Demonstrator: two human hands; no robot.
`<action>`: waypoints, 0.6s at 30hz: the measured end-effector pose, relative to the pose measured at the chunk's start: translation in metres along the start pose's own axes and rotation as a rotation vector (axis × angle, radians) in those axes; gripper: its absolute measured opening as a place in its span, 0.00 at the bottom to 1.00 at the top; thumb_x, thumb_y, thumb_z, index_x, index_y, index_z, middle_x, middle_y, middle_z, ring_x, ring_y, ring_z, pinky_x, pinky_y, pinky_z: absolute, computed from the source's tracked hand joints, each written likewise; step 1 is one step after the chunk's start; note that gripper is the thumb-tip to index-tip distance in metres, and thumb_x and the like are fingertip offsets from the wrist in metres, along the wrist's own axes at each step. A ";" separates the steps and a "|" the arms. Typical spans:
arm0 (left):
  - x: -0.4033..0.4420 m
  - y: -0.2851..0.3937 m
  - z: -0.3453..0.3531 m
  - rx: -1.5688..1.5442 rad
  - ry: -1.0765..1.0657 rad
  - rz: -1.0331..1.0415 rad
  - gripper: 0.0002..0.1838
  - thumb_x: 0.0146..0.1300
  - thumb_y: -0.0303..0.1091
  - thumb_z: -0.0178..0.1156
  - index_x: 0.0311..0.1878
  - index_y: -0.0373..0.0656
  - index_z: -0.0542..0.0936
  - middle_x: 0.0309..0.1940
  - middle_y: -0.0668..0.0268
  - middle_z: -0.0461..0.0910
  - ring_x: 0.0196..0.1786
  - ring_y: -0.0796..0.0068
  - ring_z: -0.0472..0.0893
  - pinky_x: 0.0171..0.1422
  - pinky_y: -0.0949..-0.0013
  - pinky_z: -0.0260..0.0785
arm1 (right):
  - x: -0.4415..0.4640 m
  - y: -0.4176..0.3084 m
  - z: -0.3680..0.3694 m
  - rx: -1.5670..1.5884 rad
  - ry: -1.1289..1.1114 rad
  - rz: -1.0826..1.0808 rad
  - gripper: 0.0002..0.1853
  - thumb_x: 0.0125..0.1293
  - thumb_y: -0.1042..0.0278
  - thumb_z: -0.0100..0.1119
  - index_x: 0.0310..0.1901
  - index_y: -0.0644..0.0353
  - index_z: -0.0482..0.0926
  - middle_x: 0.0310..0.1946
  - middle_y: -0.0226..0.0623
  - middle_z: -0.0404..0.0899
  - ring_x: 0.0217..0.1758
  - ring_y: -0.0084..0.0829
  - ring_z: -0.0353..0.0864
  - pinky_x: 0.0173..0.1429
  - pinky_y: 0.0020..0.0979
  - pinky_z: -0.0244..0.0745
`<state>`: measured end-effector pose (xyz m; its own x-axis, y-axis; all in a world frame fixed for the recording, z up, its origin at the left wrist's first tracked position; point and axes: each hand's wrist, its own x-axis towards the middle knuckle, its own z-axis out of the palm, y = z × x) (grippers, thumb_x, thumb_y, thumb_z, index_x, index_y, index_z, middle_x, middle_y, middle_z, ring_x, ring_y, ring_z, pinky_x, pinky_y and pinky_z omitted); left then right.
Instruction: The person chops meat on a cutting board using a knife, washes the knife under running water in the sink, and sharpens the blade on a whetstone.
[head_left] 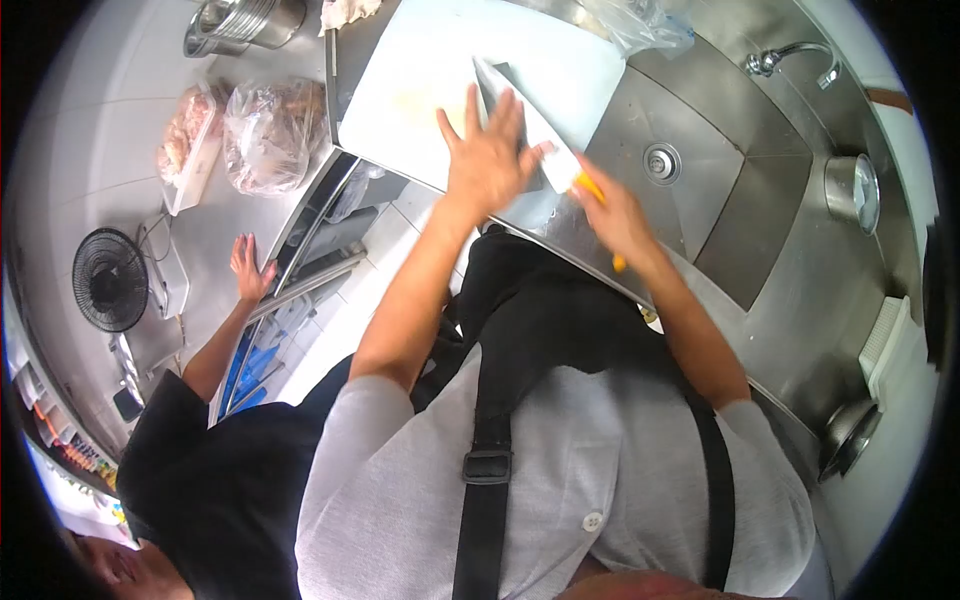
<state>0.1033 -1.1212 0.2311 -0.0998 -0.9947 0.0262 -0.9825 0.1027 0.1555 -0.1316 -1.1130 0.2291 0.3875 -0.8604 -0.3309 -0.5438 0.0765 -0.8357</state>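
Note:
A broad kitchen knife (538, 128) with a yellow handle lies slantwise over a white cutting board (405, 70), its tip pointing away from me. My right hand (615, 215) is wrapped round the handle at the board's right edge. With fingers spread, my left hand (486, 155) is over the board on the left side of the blade. Its thumb reaches toward the blade; whether it touches, I cannot tell. Under the blade a dark grey flat piece (504, 72) shows in part, mostly hidden by the knife and my left hand.
A steel sink (690, 190) with a tap (795, 60) adjoins the board on the right. Clear plastic (645, 25) lies at the board's far corner. Bagged meat (272, 135), a tray of meat (190, 140) and a fan (110, 280) stand left. A co-worker's hand (250, 268) rests on the counter.

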 end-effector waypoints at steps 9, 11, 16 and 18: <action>0.074 -0.064 0.029 -0.041 0.147 -0.062 0.36 0.84 0.63 0.41 0.83 0.50 0.68 0.86 0.68 0.63 0.89 0.38 0.48 0.79 0.10 0.33 | 0.085 -0.039 0.002 -0.124 0.100 -0.146 0.27 0.78 0.59 0.61 0.75 0.51 0.74 0.51 0.61 0.85 0.55 0.62 0.85 0.57 0.50 0.81; 0.080 -0.064 0.019 -0.030 0.092 -0.073 0.35 0.84 0.62 0.41 0.83 0.50 0.69 0.86 0.68 0.63 0.88 0.37 0.49 0.79 0.10 0.33 | 0.087 -0.036 0.008 -0.125 0.135 -0.162 0.27 0.77 0.59 0.62 0.75 0.54 0.74 0.49 0.64 0.84 0.53 0.64 0.84 0.55 0.51 0.80; -0.031 0.012 -0.001 -0.171 -0.025 0.024 0.32 0.82 0.53 0.51 0.80 0.43 0.72 0.84 0.63 0.65 0.89 0.36 0.47 0.78 0.09 0.33 | -0.020 0.018 0.009 0.006 0.100 -0.150 0.28 0.79 0.57 0.63 0.76 0.55 0.74 0.62 0.55 0.85 0.65 0.49 0.86 0.67 0.42 0.79; -0.032 0.007 0.004 -0.138 -0.010 0.025 0.32 0.82 0.53 0.50 0.81 0.45 0.72 0.85 0.64 0.65 0.89 0.36 0.47 0.79 0.09 0.33 | -0.016 0.014 0.002 -0.001 0.020 -0.031 0.28 0.79 0.56 0.63 0.75 0.57 0.76 0.64 0.52 0.85 0.68 0.44 0.86 0.70 0.40 0.78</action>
<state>0.0988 -1.0883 0.2279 -0.1259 -0.9918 0.0220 -0.9487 0.1268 0.2897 -0.1442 -1.0971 0.2223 0.3895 -0.8721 -0.2961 -0.5322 0.0493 -0.8452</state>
